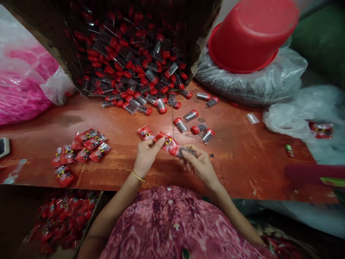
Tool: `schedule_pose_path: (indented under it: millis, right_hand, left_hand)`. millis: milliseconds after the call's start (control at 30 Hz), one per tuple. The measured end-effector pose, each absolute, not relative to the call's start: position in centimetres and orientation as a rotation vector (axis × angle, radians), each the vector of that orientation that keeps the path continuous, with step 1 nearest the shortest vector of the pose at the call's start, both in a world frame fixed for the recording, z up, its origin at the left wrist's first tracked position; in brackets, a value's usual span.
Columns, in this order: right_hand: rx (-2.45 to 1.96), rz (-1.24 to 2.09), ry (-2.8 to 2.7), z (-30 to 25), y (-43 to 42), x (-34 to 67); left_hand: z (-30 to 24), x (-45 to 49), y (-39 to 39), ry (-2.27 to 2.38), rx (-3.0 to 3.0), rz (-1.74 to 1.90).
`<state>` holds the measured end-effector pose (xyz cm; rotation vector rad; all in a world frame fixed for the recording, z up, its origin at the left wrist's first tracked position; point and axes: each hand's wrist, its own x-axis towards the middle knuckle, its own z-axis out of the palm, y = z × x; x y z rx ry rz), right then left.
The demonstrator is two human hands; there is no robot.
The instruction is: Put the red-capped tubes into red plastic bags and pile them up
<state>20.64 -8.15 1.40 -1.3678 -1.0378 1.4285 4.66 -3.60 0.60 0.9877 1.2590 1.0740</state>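
Observation:
Between thumb and fingers, my left hand (pixel 147 154) pinches a red printed packet (pixel 167 142). My right hand (pixel 198 162) grips a small clear tube with a red cap and dark pellets inside (pixel 185 151); its red end meets the right end of the packet. Whether the tube is partly inside the packet I cannot tell. Another red packet (pixel 146 132) lies just beyond my left fingers. Several loose red-capped tubes (pixel 180 125) rest on the table past my hands. To the left, several red packets (pixel 90 144) lie in a loose pile.
A cardboard box (pixel 199 46) on its side spills many red-capped tubes across the back of the reddish table (pixel 129 172). An upturned red bucket (pixel 250 36) sits on a plastic bag (pixel 242 90). At left stands a bag of pink pieces (pixel 24 82); below, a box holds red packets (pixel 64 219).

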Motion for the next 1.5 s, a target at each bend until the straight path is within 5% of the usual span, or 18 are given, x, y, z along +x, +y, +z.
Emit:
schedule_pose_path:
  millis: [1000, 1233, 1400, 1500]
  right_hand:
    - [-1.154, 1.441, -1.025, -1.3, -6.6, 17.2]
    - [-1.567, 0.728, -1.438, -1.9, -4.5, 18.9]
    - [-2.348, 0.11, -1.365, -1.6, -4.1, 25.7]
    - [-2.588, 0.041, -1.425, -2.3, -4.1, 28.0]
  left_hand:
    - [0.7, 6.3, -3.6, 0.976, 0.421, 1.147]
    - [0.9, 3.6, -3.2, 1.028, 0.361, 1.142]
    - [0.4, -3.9, 0.2, 1.215, -0.007, 1.705]
    - [-0.2, -5.0, 0.5, 1.256, 0.068, 1.729]
